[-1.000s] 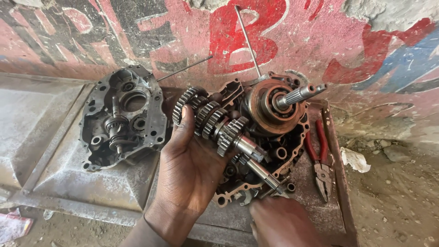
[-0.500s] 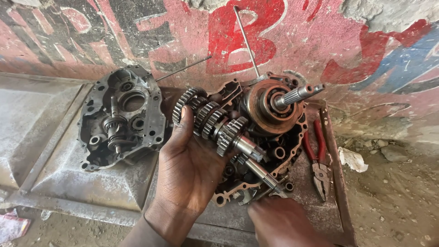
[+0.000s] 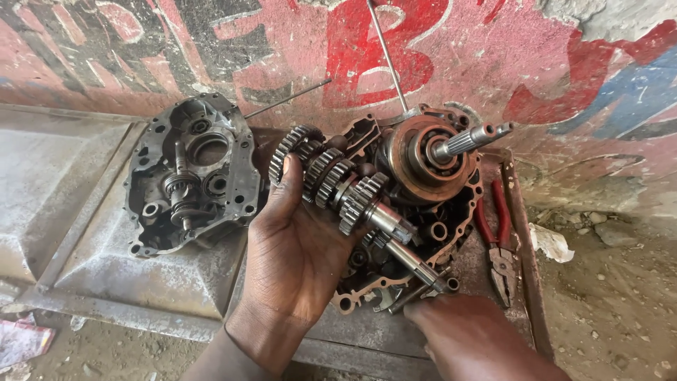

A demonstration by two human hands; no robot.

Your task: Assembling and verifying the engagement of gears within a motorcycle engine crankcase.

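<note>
The left hand (image 3: 296,261) lies palm up, fingers curled around a greasy gear shaft (image 3: 338,187), held above the open engine case (image 3: 437,233). The right hand (image 3: 458,324) comes in from below; whether it grips anything cannot be told. Red pliers (image 3: 497,240) lie right, a case cover (image 3: 190,173) left on the metal tray (image 3: 92,261).

Painted wall (image 3: 211,49) rising behind, red and blue paint flaking. Daylight falling evenly. Dusty ground (image 3: 613,303) lying right, stones scattered. Worn metal sheet (image 3: 63,183) lying flat at left.
</note>
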